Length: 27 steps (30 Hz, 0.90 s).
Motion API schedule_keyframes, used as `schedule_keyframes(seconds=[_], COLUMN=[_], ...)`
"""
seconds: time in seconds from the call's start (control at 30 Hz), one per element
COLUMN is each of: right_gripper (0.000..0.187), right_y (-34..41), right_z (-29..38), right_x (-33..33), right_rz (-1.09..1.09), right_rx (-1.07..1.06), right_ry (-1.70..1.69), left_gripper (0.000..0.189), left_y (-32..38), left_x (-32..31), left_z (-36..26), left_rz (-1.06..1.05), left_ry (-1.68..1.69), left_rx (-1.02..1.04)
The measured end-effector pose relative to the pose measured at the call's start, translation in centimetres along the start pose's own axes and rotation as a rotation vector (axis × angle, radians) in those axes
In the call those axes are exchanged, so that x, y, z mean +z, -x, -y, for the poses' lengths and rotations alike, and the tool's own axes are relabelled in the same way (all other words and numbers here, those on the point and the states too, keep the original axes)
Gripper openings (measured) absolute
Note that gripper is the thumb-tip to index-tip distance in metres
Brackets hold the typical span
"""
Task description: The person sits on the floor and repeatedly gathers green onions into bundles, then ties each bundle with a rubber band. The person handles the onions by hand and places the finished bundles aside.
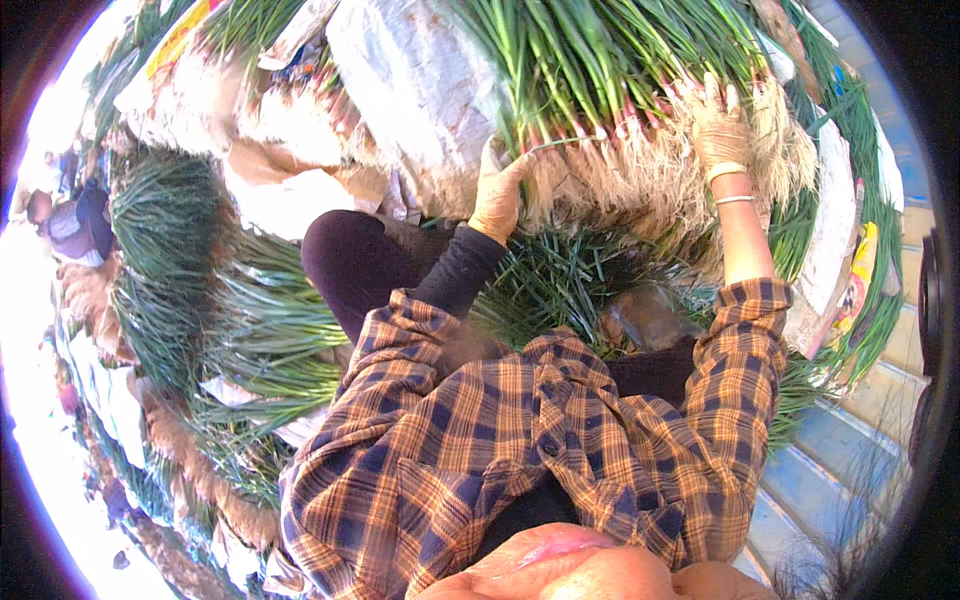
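A thick row of spring onions [600,67] lies before me, green leaves pointing away and pale roots [637,176] towards me. At the row's left end is my left hand [497,191], in a thin glove, its thumb touching a narrow green strip [566,141] that runs across the stems. Whether the fingers grip the strip or the stems cannot be made out. My right hand [718,127], also gloved, lies on the stems and roots near the right end, palm down with fingers spread. Pale bands circle its wrist.
White plastic sheeting [420,82] covers the heap left of the row. More onion bunches [169,262] are stacked at left, where a person [79,221] is farther off. Loose leaves [547,285] lie between my knees. A yellow-printed bag [855,274] and blue-and-tan slats [847,435] are at right.
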State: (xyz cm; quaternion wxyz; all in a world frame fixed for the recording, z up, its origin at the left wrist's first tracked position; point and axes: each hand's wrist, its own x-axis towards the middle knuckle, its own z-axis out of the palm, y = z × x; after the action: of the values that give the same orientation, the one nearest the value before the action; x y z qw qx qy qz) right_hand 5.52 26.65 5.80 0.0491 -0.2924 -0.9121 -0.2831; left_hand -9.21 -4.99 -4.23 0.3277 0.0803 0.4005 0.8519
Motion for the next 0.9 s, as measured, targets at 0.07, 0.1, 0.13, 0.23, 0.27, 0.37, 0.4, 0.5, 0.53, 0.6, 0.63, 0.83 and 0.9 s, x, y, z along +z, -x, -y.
schedule_keyframes(seconds=[0.07,0.1,0.13,0.23,0.27,0.37,0.4,0.5,0.53,0.6,0.63,0.83,0.9], right_gripper=[0.061,0.064,0.071,0.044,0.035,0.025,0.026,0.026,0.025,0.024,0.024,0.020,0.027], right_y=[0.9,1.2,2.4,5.6,6.6,9.4,10.2,11.5,12.0,11.9,11.8,9.1,7.3], right_z=[1.6,1.9,2.3,6.3,8.9,16.9,19.2,21.5,20.6,18.1,16.9,19.3,21.8], right_x=[-2.3,-3.7,-5.2,-8.6,-9.4,-9.4,-8.9,-7.2,-6.7,-6.5,-6.7,-8.5,-7.8], right_rz=[0.013,0.102,0.115,-0.336,-0.289,-0.169,-0.114,0.349,0.395,0.565,0.631,-0.126,0.040], right_rx=[-0.031,-0.007,0.013,-0.102,-0.110,-0.156,-0.135,-0.293,-0.492,-0.570,-0.562,0.010,-0.041], right_ry=[-0.004,-0.012,-0.028,-0.544,-0.833,-1.220,-1.206,-1.039,-0.984,-0.872,-0.715,-1.481,-0.953], left_gripper=[0.045,0.043,0.033,0.025,0.020,0.017,0.015,0.011,0.010,0.017,0.022,0.021,0.015], left_y=[0.1,0.4,0.5,1.0,1.2,1.9,2.4,5.1,6.5,9.3,10.7,9.9,8.2], left_x=[-0.9,-1.3,-1.4,-1.6,-1.5,-1.7,-2.0,-4.0,-4.5,-5.7,-5.4,-3.8,-3.7], left_z=[-0.3,-0.6,-0.6,-0.8,-1.1,-1.6,-1.9,-3.0,-2.6,-2.1,-0.9,1.6,0.1], left_rz=[0.045,0.112,0.088,-0.019,-0.039,-0.038,-0.056,0.056,0.141,0.670,0.815,0.844,0.546], left_ry=[0.006,0.008,-0.002,-0.129,-0.162,-0.102,-0.100,-0.175,-0.211,-0.999,-1.294,-1.479,-1.054], left_rx=[0.062,0.079,0.091,0.080,0.057,0.114,0.119,0.071,-0.041,0.088,-0.268,0.004,0.137])
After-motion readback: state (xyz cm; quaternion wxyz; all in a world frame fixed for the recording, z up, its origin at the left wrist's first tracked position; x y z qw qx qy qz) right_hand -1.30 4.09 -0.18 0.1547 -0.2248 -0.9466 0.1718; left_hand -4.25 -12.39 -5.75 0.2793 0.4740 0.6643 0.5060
